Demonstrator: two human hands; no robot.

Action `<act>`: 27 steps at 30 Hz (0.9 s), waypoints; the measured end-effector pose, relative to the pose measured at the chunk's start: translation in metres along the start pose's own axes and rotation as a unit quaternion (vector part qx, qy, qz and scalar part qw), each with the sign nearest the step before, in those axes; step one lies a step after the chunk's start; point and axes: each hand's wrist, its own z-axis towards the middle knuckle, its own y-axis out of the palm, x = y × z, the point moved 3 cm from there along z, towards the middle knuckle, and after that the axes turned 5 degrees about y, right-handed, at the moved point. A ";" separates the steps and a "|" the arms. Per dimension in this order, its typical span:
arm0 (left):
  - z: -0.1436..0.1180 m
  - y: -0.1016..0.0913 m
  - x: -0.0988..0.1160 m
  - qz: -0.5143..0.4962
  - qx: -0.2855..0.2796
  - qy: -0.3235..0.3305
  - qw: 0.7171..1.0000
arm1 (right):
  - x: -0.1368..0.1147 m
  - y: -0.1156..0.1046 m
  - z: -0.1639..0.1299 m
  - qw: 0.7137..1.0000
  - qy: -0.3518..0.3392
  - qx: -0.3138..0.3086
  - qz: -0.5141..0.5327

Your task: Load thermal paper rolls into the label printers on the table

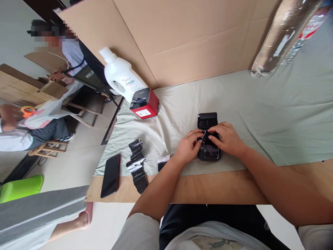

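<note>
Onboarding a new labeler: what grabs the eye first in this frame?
Both hands meet mid-table on a small black printer with its lid open: left hand at its left side, right hand on top. Behind and to the left stand a red printer and a white jug; a black phone lies at the table's near-left edge.

Black printer (207, 139), red-and-black box (144, 103), white bottle (121, 77), pale green cloth (273, 111)

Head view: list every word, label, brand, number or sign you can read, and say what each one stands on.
"PROJ", mirrored and cut off: dark board beside a person at the left.
Green label on the white bottle: too blurred to read.
White sticker on the red and black device: too small.
Red label on the clear bottle, top right: blurred.
Black device under both hands: no text shows.
</note>
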 end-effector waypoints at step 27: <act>-0.002 0.003 -0.005 0.025 0.023 0.026 0.999 | -0.001 0.007 0.001 1.000 0.007 -0.011 0.023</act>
